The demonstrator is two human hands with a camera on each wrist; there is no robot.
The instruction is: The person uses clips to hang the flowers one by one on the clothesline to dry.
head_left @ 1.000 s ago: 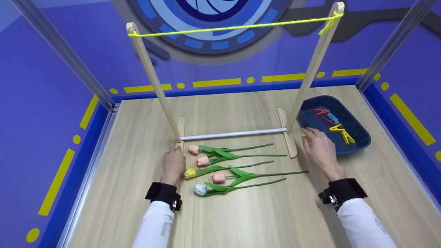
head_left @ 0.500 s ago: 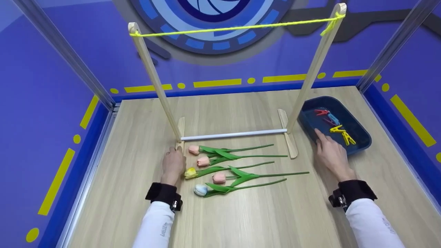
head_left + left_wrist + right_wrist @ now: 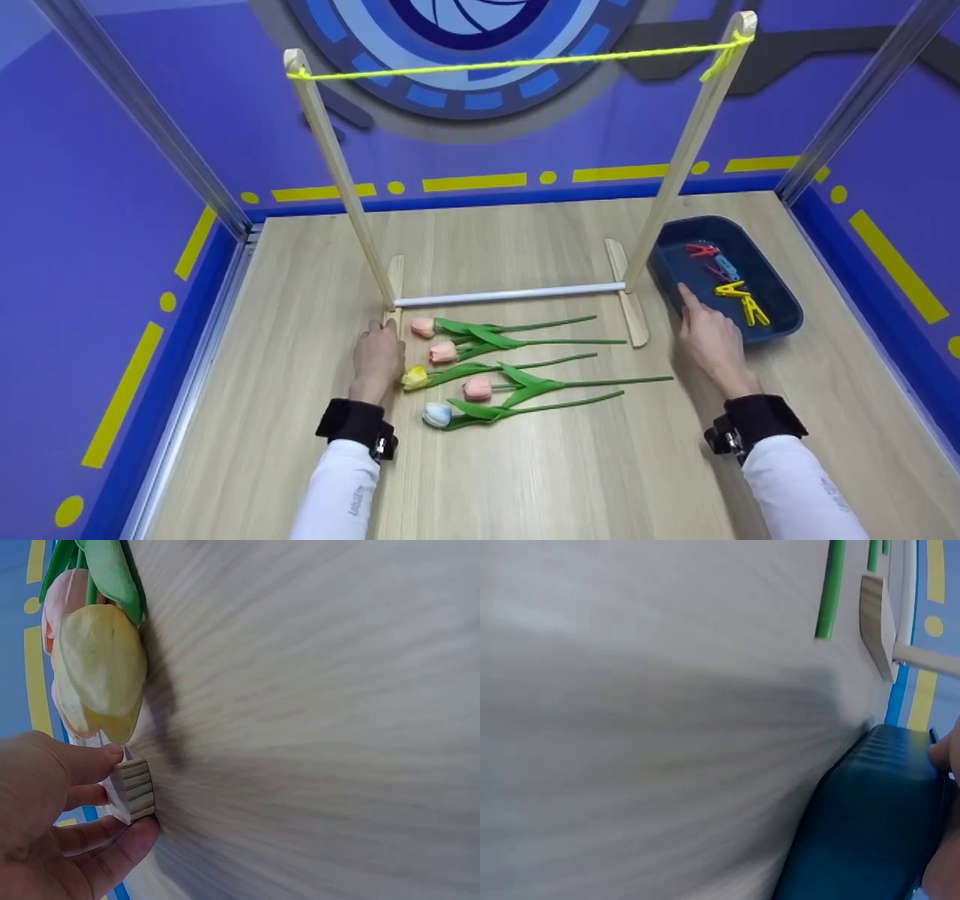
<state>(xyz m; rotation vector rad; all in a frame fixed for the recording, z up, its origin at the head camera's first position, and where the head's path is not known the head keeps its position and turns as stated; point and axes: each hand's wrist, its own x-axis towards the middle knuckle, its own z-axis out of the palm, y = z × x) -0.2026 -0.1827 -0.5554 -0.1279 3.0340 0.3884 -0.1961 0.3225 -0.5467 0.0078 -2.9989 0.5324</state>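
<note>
In the left wrist view, my left hand pinches the end of a wooden foot of the stand between thumb and fingers. Beside it lies a yellow tulip. My right hand is at the near left rim of a dark blue plastic basin. Its thumb lies on the rim in the right wrist view; the index finger stretches forward over the basin in the head view. Red, purple and blue clothespins lie inside, along with yellow clothespins. The other right fingers are mostly hidden.
The stand has two wooden posts, a white bottom rod and a yellow string across the top. Pink tulips and a blue tulip lie on the table before it. Blue walls surround the table.
My right hand has moved right to the basin and taken its rim. The basin has shifted slightly toward me and turned a little, its clothespins sliding. My left hand stays on the stand's foot.
</note>
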